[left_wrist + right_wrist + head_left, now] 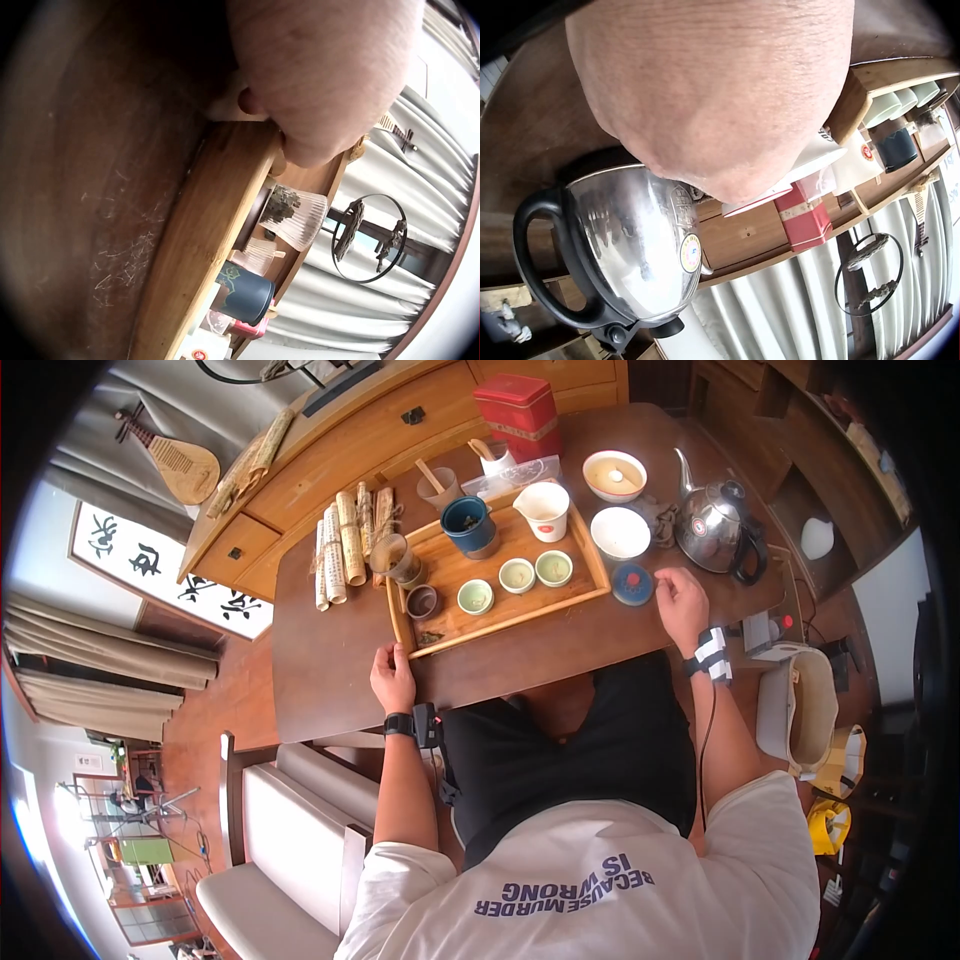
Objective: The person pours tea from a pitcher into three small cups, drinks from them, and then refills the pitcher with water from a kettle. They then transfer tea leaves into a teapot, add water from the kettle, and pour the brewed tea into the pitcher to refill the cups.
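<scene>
My left hand is at the near left corner of the wooden tea tray, its fingertips right at the rim. In the left wrist view this hand covers part of that corner. At the table's right side rests my right hand, fingers loosely curled and holding nothing. Just left of it lies a round blue disc with a red pattern. Three pale green cups, a small brown cup, a dark blue canister, a ribbed glass and a white pitcher stand on the tray.
A steel kettle with a black handle stands beyond my right hand. Near it are a white bowl and a lidded bowl. Rolled scrolls lie left of the tray. A red box sits at the back.
</scene>
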### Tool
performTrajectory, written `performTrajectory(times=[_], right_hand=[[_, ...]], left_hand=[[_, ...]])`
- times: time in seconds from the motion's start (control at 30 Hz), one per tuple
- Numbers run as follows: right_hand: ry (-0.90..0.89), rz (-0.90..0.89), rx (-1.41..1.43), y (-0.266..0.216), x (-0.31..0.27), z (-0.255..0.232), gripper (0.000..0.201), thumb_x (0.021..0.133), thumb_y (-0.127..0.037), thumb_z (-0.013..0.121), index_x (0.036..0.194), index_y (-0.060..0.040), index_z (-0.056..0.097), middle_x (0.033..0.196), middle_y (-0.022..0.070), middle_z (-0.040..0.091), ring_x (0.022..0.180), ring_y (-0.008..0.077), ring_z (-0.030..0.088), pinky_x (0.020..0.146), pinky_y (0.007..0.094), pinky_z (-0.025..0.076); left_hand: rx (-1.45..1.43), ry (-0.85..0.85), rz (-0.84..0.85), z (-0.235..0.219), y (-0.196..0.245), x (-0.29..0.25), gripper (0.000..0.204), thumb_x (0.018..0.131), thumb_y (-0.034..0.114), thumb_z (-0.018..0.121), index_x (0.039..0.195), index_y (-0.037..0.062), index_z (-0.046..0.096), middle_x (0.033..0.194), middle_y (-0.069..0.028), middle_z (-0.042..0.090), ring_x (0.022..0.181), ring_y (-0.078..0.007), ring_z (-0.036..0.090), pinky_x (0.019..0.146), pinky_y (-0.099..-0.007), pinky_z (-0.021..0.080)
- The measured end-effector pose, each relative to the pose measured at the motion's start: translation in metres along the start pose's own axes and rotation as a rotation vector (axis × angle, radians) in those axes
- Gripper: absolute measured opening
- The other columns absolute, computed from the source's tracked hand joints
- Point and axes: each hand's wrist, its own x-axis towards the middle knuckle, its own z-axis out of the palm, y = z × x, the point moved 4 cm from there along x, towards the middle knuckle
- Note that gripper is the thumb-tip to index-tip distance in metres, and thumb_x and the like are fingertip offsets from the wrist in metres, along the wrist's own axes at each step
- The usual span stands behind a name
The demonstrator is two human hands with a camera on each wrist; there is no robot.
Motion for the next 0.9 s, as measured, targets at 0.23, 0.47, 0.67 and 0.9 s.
performTrajectory(times=[0.23,0.47,0.67,0.9], right_hand=[[0.003,0.002,0.0,-0.0004,-0.0001,0.0003,0.012,0.088,-0.001,0.066,0.099,-0.0033,0.071,0.091,0.0123,0.07,0.077,0.0322,0.067,0.069,0.0412,0.053],[-0.007,0.028,0.011,-0.0004,0.0004,-0.0001,0.013,0.088,-0.002,0.066,0.1,-0.0043,0.071,0.09,0.0114,0.07,0.075,0.0312,0.066,0.068,0.0408,0.053],[0.012,0.013,0.023,-0.0006,0.0003,0.0001,0.012,0.089,-0.002,0.066,0.1,-0.0043,0.071,0.089,0.0113,0.07,0.074,0.0306,0.066,0.067,0.0407,0.052],[0.0,0.014,0.022,0.0004,0.0004,0.0,0.012,0.089,-0.002,0.066,0.1,-0.0037,0.071,0.089,0.0119,0.069,0.075,0.0313,0.066,0.068,0.0411,0.052]], left_hand=[[0.057,-0.011,-0.011,-0.0006,0.0031,-0.001,0.031,0.105,0.026,0.064,0.095,-0.0032,0.07,0.07,-0.008,0.062,0.065,-0.0145,0.054,0.064,-0.0341,0.047],[0.094,-0.013,0.012,-0.0014,0.0056,-0.0004,0.032,0.105,0.027,0.063,0.094,-0.0023,0.07,0.069,-0.0101,0.061,0.064,-0.0176,0.054,0.063,-0.0363,0.046],[0.095,-0.006,0.017,-0.0014,0.0066,-0.0008,0.033,0.105,0.028,0.063,0.095,-0.0021,0.071,0.069,-0.0101,0.062,0.063,-0.0181,0.054,0.063,-0.0365,0.046],[0.041,-0.014,0.006,0.0004,-0.0002,0.0007,0.031,0.105,0.027,0.065,0.096,-0.0027,0.071,0.069,-0.0059,0.061,0.064,-0.0121,0.053,0.062,-0.0334,0.046]])
